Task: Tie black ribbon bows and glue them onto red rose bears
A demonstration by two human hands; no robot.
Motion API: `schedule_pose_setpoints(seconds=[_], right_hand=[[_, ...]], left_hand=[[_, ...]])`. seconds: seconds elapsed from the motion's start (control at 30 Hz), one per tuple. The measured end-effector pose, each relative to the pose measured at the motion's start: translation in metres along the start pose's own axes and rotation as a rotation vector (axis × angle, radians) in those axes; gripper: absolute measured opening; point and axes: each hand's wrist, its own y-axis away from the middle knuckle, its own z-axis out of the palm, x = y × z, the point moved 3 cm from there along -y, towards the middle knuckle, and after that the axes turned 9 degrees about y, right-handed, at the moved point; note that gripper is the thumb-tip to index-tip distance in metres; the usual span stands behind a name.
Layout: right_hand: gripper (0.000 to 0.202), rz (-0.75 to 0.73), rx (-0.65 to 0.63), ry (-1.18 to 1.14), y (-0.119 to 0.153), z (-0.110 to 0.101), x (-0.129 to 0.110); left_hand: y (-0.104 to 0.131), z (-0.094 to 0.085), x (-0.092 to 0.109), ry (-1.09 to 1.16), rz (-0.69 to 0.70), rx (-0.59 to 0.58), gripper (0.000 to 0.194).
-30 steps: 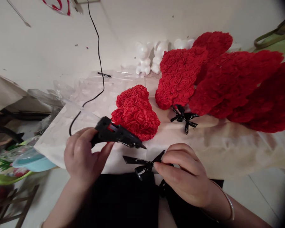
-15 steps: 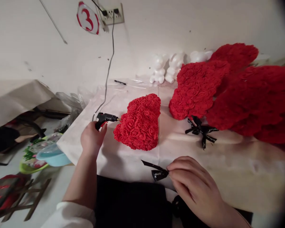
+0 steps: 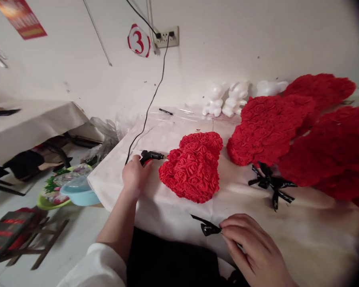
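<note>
My left hand is closed around a black hot glue gun, low over the cloth. Its nozzle points right at the edge of a red foam-rose bear lying on the table; whether they touch I cannot tell. Between thumb and fingertips, my right hand pinches a black ribbon bow with pale lettering, above the table's near edge. Part of the bow is hidden by the fingers. Farther right, more black ribbon bows lie on the cloth.
Several red rose-covered pieces fill the right side, with white foam bears behind them. A black cord runs up to a wall socket. A pen lies at the back. Basins and a wooden stool stand left below.
My view has turned up and to the left, so the scene sits lower and farther right. Both hands keep their holds, the glue gun still beside the bear.
</note>
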Motion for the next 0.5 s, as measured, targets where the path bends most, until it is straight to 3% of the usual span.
schedule_pose_setpoints(seconds=[0.17,0.3,0.4,0.5], right_hand=[[0.016,-0.021,-0.03,0.032,0.006,0.003,0.006],[0.015,-0.044,-0.042,0.046,0.01,0.006,0.011],[0.016,-0.059,-0.042,0.034,0.009,0.009,0.011],[0.018,-0.075,-0.037,0.015,0.002,0.01,0.006]], left_hand=[[-0.001,0.013,0.015,0.023,0.079,0.038,0.056],[-0.002,0.016,0.023,0.074,0.169,0.068,0.038],[0.013,-0.001,0.026,0.148,0.22,0.128,0.031],[0.051,-0.034,0.031,0.295,0.333,0.146,0.027]])
